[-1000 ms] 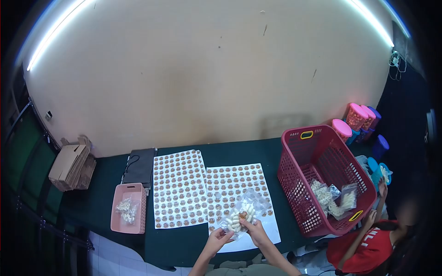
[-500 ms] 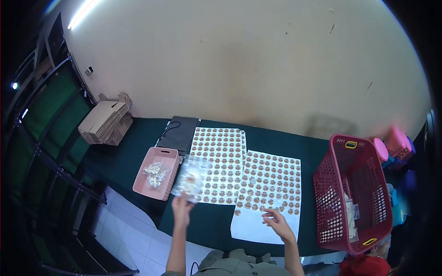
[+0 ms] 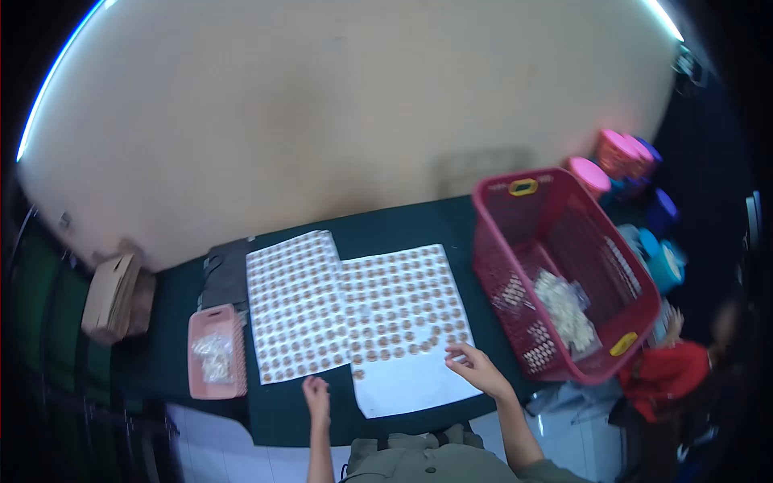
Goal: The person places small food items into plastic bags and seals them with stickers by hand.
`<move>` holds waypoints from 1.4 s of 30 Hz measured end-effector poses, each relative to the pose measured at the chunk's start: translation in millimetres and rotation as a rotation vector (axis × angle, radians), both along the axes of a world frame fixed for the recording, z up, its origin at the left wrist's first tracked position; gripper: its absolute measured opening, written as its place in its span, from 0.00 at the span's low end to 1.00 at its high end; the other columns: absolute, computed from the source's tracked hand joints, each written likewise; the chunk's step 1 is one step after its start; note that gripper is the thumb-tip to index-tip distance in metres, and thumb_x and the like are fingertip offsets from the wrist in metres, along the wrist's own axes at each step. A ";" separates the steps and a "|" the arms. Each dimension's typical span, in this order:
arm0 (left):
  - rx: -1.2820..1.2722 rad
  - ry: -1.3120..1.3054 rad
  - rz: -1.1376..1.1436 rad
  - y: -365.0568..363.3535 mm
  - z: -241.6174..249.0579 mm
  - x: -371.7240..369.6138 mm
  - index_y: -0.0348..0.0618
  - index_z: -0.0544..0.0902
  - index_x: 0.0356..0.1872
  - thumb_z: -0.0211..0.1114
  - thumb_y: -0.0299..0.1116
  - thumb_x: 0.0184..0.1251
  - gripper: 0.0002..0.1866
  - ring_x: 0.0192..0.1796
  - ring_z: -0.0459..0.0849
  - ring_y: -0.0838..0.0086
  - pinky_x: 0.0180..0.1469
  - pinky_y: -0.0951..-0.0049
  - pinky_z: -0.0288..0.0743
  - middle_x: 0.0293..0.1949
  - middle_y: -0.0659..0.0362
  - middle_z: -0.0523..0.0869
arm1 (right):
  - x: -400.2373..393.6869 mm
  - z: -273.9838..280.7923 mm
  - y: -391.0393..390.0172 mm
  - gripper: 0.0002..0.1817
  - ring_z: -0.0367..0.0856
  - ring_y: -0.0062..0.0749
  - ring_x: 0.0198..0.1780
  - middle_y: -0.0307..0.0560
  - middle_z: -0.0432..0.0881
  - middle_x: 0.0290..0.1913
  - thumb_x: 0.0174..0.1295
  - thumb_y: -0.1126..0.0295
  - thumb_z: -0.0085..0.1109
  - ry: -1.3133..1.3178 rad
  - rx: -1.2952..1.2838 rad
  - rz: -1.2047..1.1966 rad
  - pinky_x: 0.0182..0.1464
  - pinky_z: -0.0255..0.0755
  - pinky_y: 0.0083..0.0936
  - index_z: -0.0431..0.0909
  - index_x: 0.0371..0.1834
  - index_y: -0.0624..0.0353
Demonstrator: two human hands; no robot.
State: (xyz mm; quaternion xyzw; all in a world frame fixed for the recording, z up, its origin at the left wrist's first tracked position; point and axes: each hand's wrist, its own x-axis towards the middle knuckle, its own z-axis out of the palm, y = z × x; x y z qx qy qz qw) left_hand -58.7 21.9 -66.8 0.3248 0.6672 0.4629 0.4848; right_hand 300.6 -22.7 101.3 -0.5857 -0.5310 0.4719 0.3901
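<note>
My left hand (image 3: 317, 396) is at the table's front side, just below a white sheet (image 3: 274, 376) covered with rows of small round brown stickers. Its fingers are loosely bent, slightly blurred, and nothing shows in them. Over the right edge of a second sticker sheet (image 3: 403, 386), my right hand (image 3: 477, 370) hovers with thumb and fingers apart, holding nothing. That sheet's lower part is bare white. Left of the sheets, a small pink basket (image 3: 195, 354) contains clear plastic bags (image 3: 216, 362) with pale contents.
A large maroon basket (image 3: 503, 302) at right holds bags of pale pieces (image 3: 564, 310). Beyond it are pink containers (image 3: 620, 153) and a person in a red top (image 3: 664, 378). Folded cardboard (image 3: 113, 294) and a dark flat item (image 3: 225, 274) lie left on the green-covered table (image 3: 394, 221).
The clear bag that was in my left hand has left it. The view has swung right, bringing more of the maroon basket and the person in red into sight. My right hand stays empty.
</note>
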 end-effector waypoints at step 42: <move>-0.414 1.011 -1.188 -28.4 -46.0 289.1 0.45 0.38 0.65 0.71 0.54 0.37 0.60 0.63 0.20 0.34 0.57 0.29 0.35 0.64 0.39 0.21 | 363.2 69.2 88.3 0.23 0.80 0.43 0.31 0.53 0.80 0.30 0.41 0.54 0.66 -0.916 0.120 0.045 0.36 0.74 0.32 0.77 0.32 0.63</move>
